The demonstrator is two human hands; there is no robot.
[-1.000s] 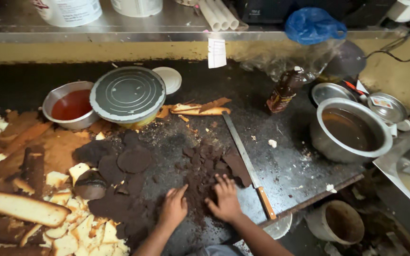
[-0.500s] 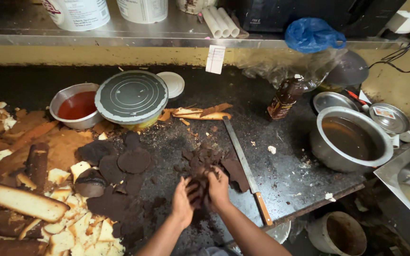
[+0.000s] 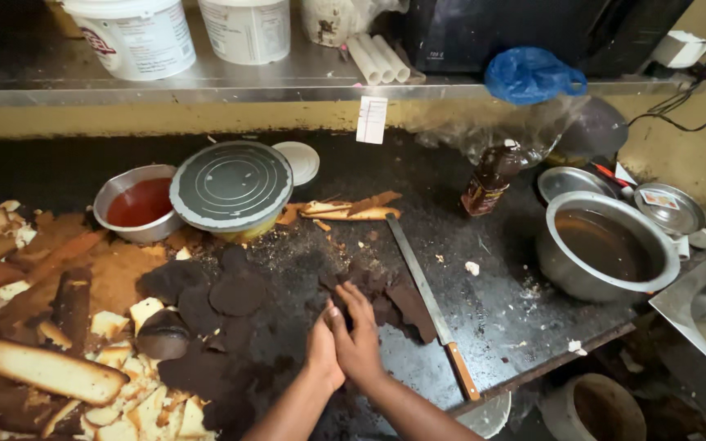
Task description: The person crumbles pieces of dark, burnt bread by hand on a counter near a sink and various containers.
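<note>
I see my left hand (image 3: 323,349) and my right hand (image 3: 361,336) pressed side by side on a low heap of dark cake crumbs (image 3: 377,298), soft and crumbly, on the black counter (image 3: 500,310). Both hands are cupped over the crumbs with fingers bent; whether they truly grip something, I cannot tell.

I take the long knife (image 3: 428,302) as the landmark. It has a flat metal blade and a wooden handle, and it lies just to the right of the crumbs, touching their edge. Left of the knife, beyond my hands, are round dark cake slices (image 3: 237,292), and further left pale and brown cake trimmings (image 3: 46,371), dry and rough. Behind the knife lie thin crust strips (image 3: 353,210), a round tin with a grey ridged lid (image 3: 232,184), and a steel bowl of red liquid (image 3: 136,204). Right of the knife stands a brown bottle (image 3: 490,180) and a wide steel pot of brown liquid (image 3: 606,245).
</note>
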